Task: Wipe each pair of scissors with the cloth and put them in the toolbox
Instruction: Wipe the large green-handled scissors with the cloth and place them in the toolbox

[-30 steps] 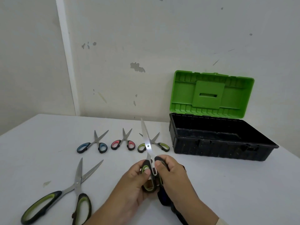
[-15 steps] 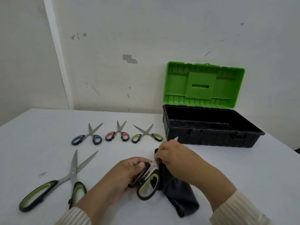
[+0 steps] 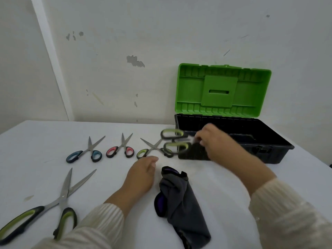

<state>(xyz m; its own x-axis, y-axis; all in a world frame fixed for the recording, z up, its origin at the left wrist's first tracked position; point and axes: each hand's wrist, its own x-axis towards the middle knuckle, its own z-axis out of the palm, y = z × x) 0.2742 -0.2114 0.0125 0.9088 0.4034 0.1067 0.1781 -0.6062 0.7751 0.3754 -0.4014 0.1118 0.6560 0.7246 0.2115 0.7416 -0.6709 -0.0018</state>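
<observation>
My right hand (image 3: 213,142) grips a large pair of green-and-black scissors (image 3: 173,140) by the blades, handles pointing left, in the air at the left front corner of the open toolbox (image 3: 269,139). The picture is blurred there. My left hand (image 3: 142,174) rests empty on the table, fingers loosely curled. The dark grey cloth (image 3: 181,200) lies crumpled on the table just right of it. On the table lie a second large green-handled pair (image 3: 45,207), a blue-handled pair (image 3: 86,152), a pink-handled pair (image 3: 122,149) and a small green-handled pair (image 3: 150,150).
The toolbox has a black base and an upright green lid (image 3: 224,90) leaning by the wall at the back right. The white table (image 3: 36,141) runs to the wall behind. Nothing shows inside the toolbox.
My right hand took the large scissors off the cloth and carried them up and right to the toolbox. My left hand let go of the handles, and the cloth now lies loose on the table.
</observation>
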